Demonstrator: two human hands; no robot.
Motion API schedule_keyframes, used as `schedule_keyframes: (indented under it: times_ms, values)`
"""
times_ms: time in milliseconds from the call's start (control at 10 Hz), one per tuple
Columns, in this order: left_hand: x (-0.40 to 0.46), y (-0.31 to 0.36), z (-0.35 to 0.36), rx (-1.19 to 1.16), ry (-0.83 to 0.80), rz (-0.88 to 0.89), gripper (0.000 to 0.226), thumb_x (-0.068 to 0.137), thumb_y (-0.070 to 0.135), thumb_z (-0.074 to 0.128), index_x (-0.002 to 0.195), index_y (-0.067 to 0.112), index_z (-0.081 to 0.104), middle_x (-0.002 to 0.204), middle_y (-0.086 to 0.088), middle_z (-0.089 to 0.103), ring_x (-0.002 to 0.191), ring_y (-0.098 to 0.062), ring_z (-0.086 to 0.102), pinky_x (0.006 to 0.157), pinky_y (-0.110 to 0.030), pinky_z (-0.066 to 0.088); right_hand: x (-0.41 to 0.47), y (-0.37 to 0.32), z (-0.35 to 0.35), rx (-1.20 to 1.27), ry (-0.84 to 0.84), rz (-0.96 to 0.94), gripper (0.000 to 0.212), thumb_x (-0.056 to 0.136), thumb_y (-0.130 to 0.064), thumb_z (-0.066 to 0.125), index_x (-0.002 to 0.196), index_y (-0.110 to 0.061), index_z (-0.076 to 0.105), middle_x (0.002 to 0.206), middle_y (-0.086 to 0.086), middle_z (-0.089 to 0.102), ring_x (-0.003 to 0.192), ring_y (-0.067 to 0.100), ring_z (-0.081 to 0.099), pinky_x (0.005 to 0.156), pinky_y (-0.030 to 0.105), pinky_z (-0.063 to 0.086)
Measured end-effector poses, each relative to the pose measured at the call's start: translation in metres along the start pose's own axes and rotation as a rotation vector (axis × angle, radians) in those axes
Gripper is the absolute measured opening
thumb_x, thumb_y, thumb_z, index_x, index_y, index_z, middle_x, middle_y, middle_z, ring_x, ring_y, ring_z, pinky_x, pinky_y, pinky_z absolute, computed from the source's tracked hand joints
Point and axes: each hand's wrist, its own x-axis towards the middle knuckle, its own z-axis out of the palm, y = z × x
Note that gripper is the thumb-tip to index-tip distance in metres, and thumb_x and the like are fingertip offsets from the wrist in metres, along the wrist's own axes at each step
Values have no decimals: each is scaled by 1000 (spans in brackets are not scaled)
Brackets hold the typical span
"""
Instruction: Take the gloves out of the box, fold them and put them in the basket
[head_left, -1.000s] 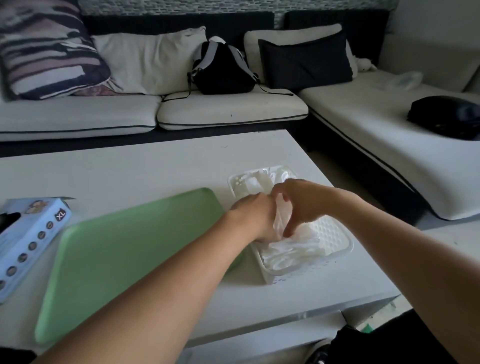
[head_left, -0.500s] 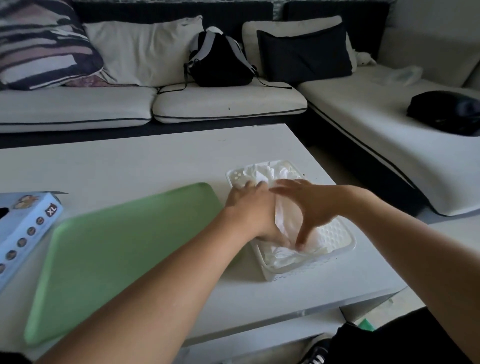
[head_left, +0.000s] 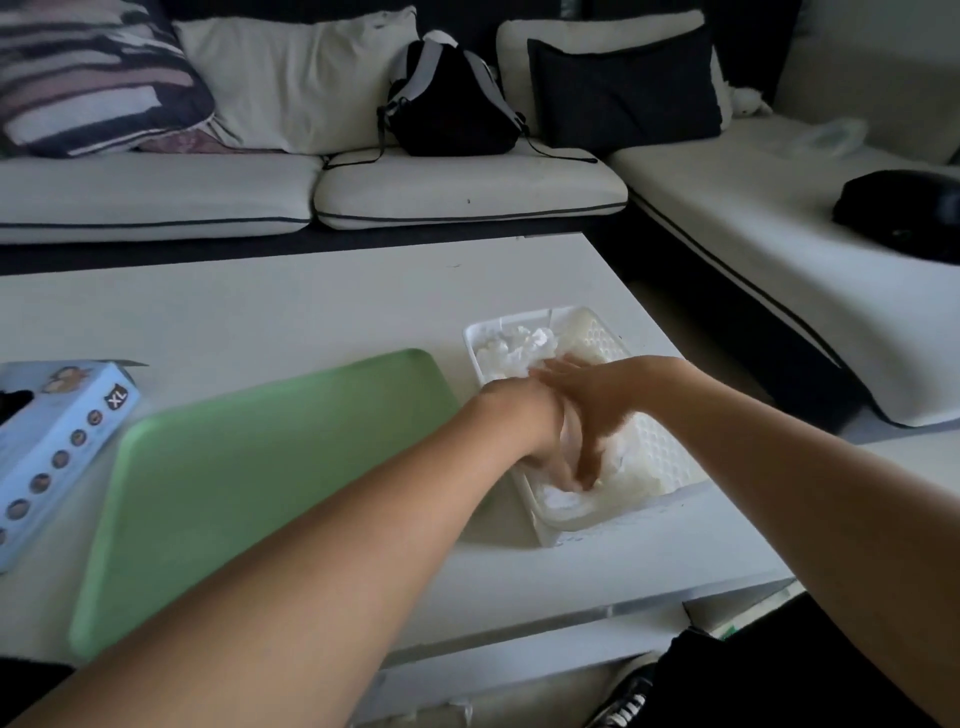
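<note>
- Both hands are down inside the white perforated plastic basket (head_left: 657, 452), which sits near the right front corner of the white counter (head_left: 260, 312).
- Left hand (head_left: 524, 415): fingers point down into the near end of the basket; the tips are blurred, so I cannot tell whether they pinch anything.
- Right hand (head_left: 597, 400): fingers spread and fairly straight, pressing on the thin white translucent gloves (head_left: 519, 345) heaped in the basket.
- Blue cardboard glove box marked XL (head_left: 57, 452) lies at the left edge of the counter, beside the flat green tray (head_left: 249, 478).
- Risk: the film likely clings to skin; lifting the hands could drag a folded glove back out.
- Risk: springy material may unfold once pressure is released.
- Risk: the light basket, near the right edge, could skid under a sideways push.
</note>
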Motion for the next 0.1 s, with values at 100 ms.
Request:
schedule_keyframes:
  times_ms: [100]
  values:
    - [-23, -35, -15, -245, 243, 41, 70, 74, 73, 72, 126, 26, 63, 115, 6, 68, 108, -22, 65, 87, -36, 54, -10, -3, -28, 20, 93, 18, 117, 62, -50, 91, 156, -30, 25, 153, -5, 41, 124, 15, 48, 97, 28, 42]
